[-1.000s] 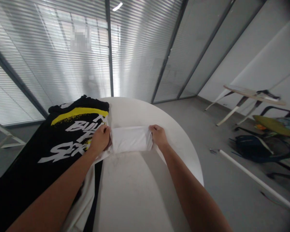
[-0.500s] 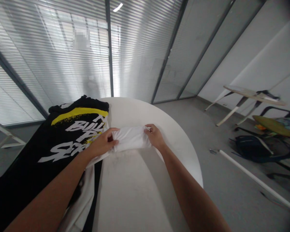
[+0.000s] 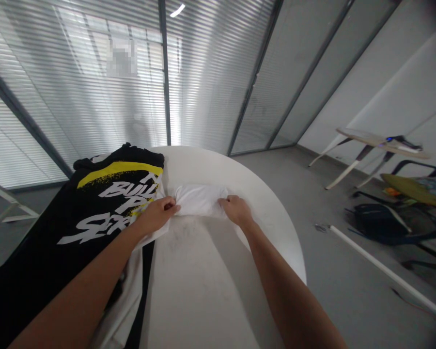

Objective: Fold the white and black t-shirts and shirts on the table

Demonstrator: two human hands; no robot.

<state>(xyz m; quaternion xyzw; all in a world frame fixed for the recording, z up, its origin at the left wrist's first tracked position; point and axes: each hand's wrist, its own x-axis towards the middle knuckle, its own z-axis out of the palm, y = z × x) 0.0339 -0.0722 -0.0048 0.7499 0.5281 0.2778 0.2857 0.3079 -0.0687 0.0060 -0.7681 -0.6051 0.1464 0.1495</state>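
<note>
The left hand (image 3: 157, 214) pinches the cloth (image 3: 199, 200) at its 9 o'clock end, the right hand (image 3: 239, 209) at its 3 o'clock end. Both are equally near; its long axis runs 9 to 3 between them, on the table (image 3: 272, 208). White, compact, softly creased, it has the shirt (image 3: 47, 247) towards 9 o'clock.

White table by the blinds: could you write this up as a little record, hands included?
Left hand: fingertips at the cloth's left end; firmness of grip unclear
Right hand: fingertips at its right end; firmness also unclear
White cloth: compact, creased, lying crosswise between the hands
White table: curved edge, faint smudges
Black garment: spread out at left, yellow and white print
Beyond: blinds ahead; another table at right
</note>
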